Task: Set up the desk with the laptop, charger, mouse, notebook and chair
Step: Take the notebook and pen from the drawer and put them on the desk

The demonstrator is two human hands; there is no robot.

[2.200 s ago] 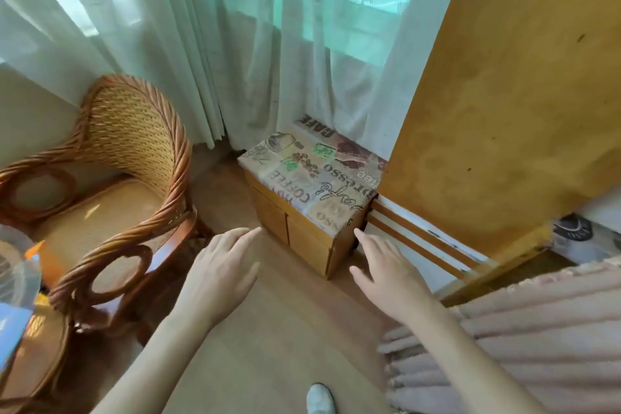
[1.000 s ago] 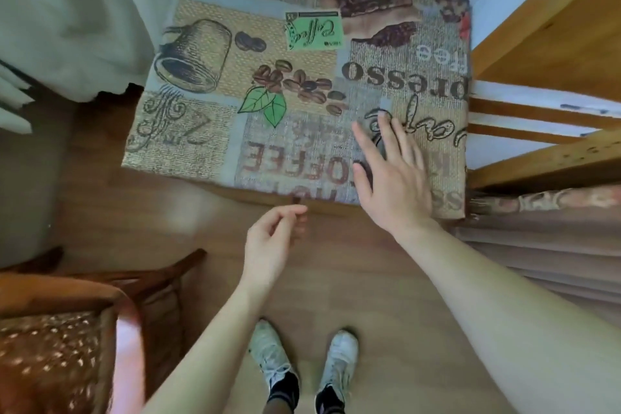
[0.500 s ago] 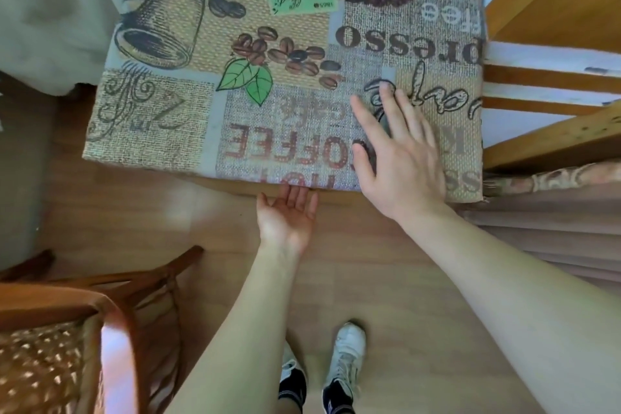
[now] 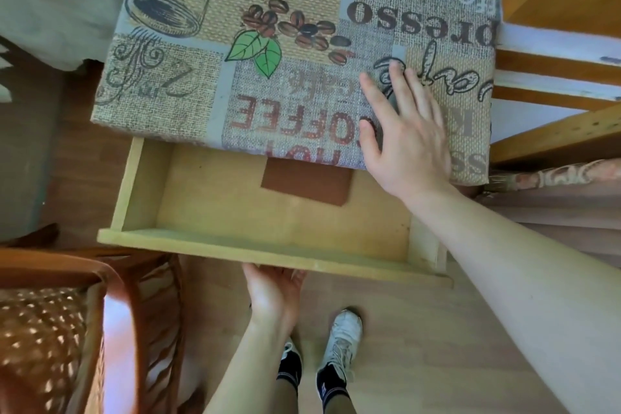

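Observation:
A low wooden cabinet with a coffee-print cloth top [image 4: 208,84] stands in front of me. Its drawer [image 4: 268,254] is pulled out toward me. Inside lies a flat brown notebook [image 4: 307,181], partly hidden under the cabinet top. My left hand [image 4: 274,292] grips the drawer's front panel from underneath, fingers hidden behind the wood. My right hand [image 4: 403,131] lies flat on the cloth top, fingers spread, holding nothing. A wicker chair [image 4: 67,329] is at the lower left.
White curtain [image 4: 57,0] hangs at the upper left. Wooden furniture with slats [image 4: 554,70] stands on the right, striped fabric [image 4: 554,208] below it. My feet in white shoes [image 4: 336,349] stand on the wooden floor just behind the drawer.
My left hand went under the cabinet's front edge and pulled the drawer out toward me, exposing the brown notebook. My right hand stayed flat on the cloth top.

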